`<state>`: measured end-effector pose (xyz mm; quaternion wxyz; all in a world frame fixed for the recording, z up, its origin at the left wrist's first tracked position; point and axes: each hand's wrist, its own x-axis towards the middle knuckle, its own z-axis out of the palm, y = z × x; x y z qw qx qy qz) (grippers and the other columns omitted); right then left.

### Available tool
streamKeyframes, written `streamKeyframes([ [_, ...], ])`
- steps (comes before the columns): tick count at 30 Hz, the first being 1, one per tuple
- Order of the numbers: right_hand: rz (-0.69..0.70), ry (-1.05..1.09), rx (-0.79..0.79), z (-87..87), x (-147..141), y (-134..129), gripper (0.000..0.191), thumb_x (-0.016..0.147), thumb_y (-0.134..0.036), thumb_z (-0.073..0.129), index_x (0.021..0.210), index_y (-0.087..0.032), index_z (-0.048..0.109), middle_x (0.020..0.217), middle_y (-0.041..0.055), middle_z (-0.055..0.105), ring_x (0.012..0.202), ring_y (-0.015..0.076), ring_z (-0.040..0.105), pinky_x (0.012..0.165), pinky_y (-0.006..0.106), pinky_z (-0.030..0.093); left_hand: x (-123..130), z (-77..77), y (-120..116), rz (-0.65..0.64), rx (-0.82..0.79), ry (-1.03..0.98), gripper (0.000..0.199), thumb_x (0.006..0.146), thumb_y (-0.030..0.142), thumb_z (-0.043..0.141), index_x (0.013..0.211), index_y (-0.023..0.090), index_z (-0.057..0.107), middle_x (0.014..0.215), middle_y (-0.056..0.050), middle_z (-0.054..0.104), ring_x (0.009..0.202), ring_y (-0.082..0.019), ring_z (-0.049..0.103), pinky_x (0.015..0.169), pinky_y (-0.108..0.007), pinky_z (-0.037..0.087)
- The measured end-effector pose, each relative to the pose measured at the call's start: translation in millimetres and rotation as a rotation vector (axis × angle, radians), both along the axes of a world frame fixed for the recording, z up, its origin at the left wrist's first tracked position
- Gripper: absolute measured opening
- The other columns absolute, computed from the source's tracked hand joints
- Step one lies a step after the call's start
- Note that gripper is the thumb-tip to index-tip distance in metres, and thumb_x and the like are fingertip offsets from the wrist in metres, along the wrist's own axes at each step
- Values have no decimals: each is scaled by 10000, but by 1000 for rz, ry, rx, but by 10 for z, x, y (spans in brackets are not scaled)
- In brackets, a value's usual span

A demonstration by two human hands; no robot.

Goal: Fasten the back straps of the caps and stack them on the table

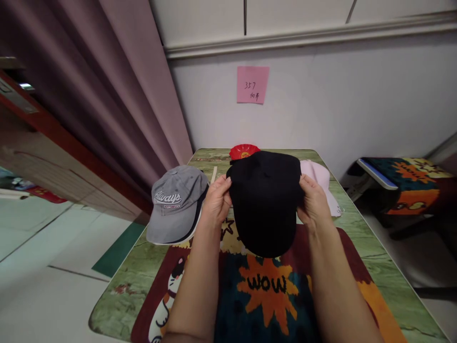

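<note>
A black baseball cap (pixel 266 205) is held up over the middle of the table, its brim pointing down toward me. My left hand (pixel 217 200) pinches the cap's left side, and my right hand (pixel 312 197) grips its right side. To the left sits a grey cap (pixel 174 200) with "Always" lettering, on top of at least one other cap whose dark and white brim edges show beneath. A pale pink cap (pixel 317 178) lies beyond my right hand, partly hidden by it and by the black cap.
The green wood-patterned table (pixel 117 295) bears a colourful mat (pixel 266 286) with a "WOW" print. A red scalloped dish (pixel 244 151) stands at the back near the wall. A pink note (pixel 253 85) is stuck there. At left hangs a purple curtain (pixel 143 71); another mat-covered surface (pixel 410 181) is at right.
</note>
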<state>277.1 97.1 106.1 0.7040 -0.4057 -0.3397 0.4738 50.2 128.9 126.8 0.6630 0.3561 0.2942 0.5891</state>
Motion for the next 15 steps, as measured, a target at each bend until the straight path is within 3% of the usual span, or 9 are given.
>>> streamKeyframes([
  [3,-103,99,-56,-113,44,84,269,750,-401,824,795,-200,651,712,-19,674,648,148,628,690,300,577,87,-43,19,1,-94,-57,200,789,253,761,955,155,706,967,-69,774,988,-207,731,917,-311,571],
  [7,-235,250,-54,-227,122,164,178,736,-250,819,811,-185,671,746,-21,705,691,127,668,717,237,608,57,-52,-14,-143,-103,-28,161,817,287,735,920,165,714,949,-73,779,939,-217,747,836,-314,604],
  [12,-319,286,-5,-271,158,226,174,763,-182,788,900,-199,682,801,-25,740,781,126,722,758,191,634,28,1,-101,-384,-43,123,378,714,225,821,1071,148,724,1074,-119,772,1006,-266,747,865,-328,598],
  [15,-292,369,-65,-233,118,230,143,781,-149,758,894,-195,683,824,-17,755,782,111,733,764,160,631,29,1,-94,-382,-37,144,450,664,224,854,1087,137,727,1080,-134,774,1021,-298,745,923,-384,590],
])
